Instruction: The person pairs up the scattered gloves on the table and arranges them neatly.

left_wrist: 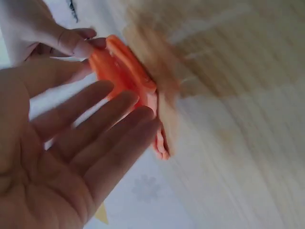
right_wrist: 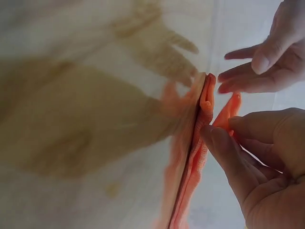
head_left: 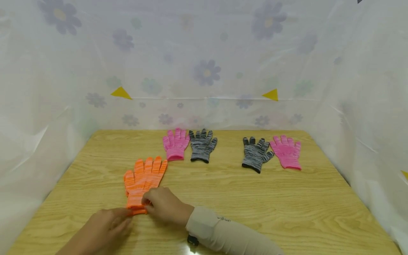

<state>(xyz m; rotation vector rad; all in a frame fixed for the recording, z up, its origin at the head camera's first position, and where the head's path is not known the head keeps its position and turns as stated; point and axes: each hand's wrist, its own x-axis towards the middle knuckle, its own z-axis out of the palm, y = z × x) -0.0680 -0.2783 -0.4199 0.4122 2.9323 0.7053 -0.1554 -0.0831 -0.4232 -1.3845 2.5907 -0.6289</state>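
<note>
Orange gloves (head_left: 143, 180), which look stacked, lie at the left of the table, fingers pointing away and cuffs toward the person. My right hand (head_left: 167, 205) pinches the upper cuff at its right side, and in the right wrist view thumb and finger lift the orange edge (right_wrist: 226, 114). My left hand (head_left: 105, 226) is at the cuff's left corner; in the left wrist view its fingers (left_wrist: 109, 124) are extended beside the raised cuff (left_wrist: 119, 71). Whether the left fingertips touch the cloth, I cannot tell.
Farther back lie a pink glove (head_left: 176, 144) and a grey one (head_left: 202, 146) side by side. To the right are another grey glove (head_left: 256, 154) and another pink one (head_left: 287, 152). Flowered sheeting (head_left: 207, 53) hangs behind the wooden table (head_left: 223, 191) and along both sides.
</note>
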